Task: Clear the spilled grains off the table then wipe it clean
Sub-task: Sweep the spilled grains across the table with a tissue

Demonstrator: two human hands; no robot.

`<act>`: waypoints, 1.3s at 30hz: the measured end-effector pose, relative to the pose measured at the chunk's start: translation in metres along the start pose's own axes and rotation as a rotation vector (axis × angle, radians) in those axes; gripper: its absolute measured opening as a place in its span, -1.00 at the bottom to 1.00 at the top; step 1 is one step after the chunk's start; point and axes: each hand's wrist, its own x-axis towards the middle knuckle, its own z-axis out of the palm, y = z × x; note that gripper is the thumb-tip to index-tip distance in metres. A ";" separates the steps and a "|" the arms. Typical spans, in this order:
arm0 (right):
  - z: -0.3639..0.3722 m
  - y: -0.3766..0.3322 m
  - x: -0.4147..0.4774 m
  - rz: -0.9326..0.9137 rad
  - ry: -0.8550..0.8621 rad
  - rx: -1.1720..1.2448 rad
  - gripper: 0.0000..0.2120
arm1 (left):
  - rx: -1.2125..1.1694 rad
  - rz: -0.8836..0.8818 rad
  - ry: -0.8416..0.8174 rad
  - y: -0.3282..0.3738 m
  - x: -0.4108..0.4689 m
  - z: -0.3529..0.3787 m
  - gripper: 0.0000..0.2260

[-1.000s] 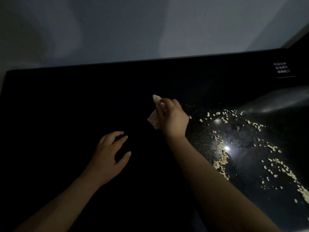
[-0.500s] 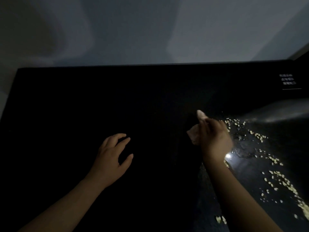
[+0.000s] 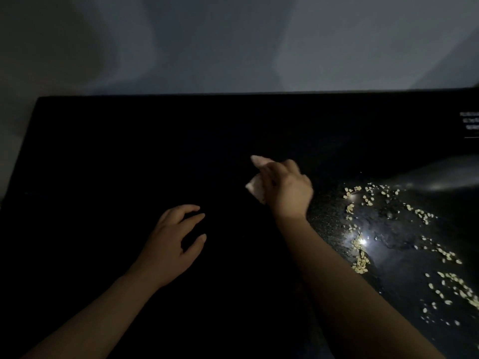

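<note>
A black table (image 3: 129,151) fills the head view in dim light. Pale spilled grains (image 3: 360,263) lie scattered over its lit right part, some in a loose line, others spread further right (image 3: 456,288). My right hand (image 3: 285,187) grips a small pale cloth (image 3: 255,189) near the table's middle, left of the grains. My left hand (image 3: 173,239) hovers or rests on the dark surface to the lower left, fingers spread and loosely bent, holding nothing.
A bright light spot (image 3: 361,241) reflects off the wet-looking surface among the grains. A small white printed label (image 3: 470,124) sits at the table's far right. A grey wall (image 3: 233,47) rises behind the table's back edge.
My right hand with the cloth swung right towards the grains, then back left to the middle. The view shifted a little. My left hand stayed in place.
</note>
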 end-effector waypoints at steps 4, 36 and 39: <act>-0.037 0.063 -0.027 0.231 0.123 -0.098 -0.89 | 0.010 -0.033 -0.002 0.006 0.000 0.003 -0.37; -0.137 0.158 -0.065 -0.060 -0.305 0.108 -0.80 | 0.231 -0.020 -0.076 0.103 0.063 0.064 -0.46; -0.145 0.146 -0.048 -0.039 -0.205 0.097 -0.80 | 0.230 -0.025 -0.085 0.105 0.063 0.064 -0.46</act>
